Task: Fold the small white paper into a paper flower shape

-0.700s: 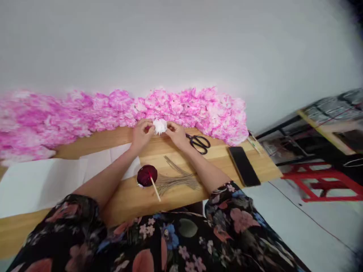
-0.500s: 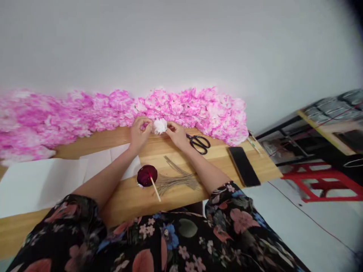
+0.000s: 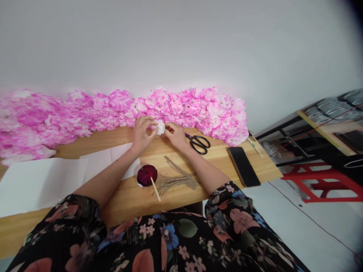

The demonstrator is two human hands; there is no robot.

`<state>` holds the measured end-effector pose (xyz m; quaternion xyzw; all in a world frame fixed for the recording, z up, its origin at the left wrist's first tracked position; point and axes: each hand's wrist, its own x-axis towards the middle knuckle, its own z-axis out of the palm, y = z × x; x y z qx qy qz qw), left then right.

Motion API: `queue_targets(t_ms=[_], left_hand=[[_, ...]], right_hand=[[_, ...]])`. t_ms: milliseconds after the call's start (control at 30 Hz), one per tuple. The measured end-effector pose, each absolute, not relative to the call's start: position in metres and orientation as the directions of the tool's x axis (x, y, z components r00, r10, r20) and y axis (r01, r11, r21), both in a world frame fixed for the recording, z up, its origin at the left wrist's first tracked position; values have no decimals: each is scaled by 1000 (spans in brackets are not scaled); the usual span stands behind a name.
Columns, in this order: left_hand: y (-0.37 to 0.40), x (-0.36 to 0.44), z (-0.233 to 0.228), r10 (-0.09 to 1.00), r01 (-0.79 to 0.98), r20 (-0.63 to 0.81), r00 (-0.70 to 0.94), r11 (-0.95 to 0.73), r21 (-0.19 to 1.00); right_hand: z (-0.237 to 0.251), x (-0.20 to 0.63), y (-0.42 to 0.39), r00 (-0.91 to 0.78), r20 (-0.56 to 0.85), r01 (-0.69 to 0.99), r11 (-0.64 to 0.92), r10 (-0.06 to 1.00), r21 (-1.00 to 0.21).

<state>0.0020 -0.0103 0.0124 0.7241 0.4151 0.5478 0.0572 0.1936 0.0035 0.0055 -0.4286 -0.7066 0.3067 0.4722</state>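
A small white paper flower (image 3: 160, 127) is held up between my two hands, above the back of the wooden table. My left hand (image 3: 144, 132) pinches its left side with thumb and fingers. From the right, my right hand (image 3: 175, 135) grips the flower's edge between thumb and forefinger. Just right of that hand lie black-handled scissors (image 3: 199, 144), their blades partly hidden. Nearer to me stands a round dish of dark red liquid (image 3: 146, 175) with a wooden stick (image 3: 155, 189) leaning in it. Beside it, thin brown wires (image 3: 180, 179) lie in a loose bundle.
Pink and white paper flowers (image 3: 93, 113) are heaped along the wall. White paper sheets (image 3: 42, 185) cover the table's left side. A black phone (image 3: 244, 166) and a thin brush (image 3: 255, 145) lie at the right. A red stool (image 3: 323, 183) stands on the floor beyond.
My left hand has moved right and closer to the flower, its fingers now over the flower's left side. My right hand has shifted slightly left. The flower looks narrower.
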Motion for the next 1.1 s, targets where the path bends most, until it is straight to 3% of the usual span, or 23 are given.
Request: queue_targets(t_ms=[300,900,1100], left_hand=[[-11,2,15,689,642,708,153,-614,459],[-8,-2,11,735,644,667,121,-569,510],[-7,-3,11,739,630,671,61,-550,548]], right_hand=[[7,193,3,-157,348,247,378,924,-892],[15,191,-1,-134,266,99,280,955,-955],[12,192,3,-84,281,134,291,956,-947]])
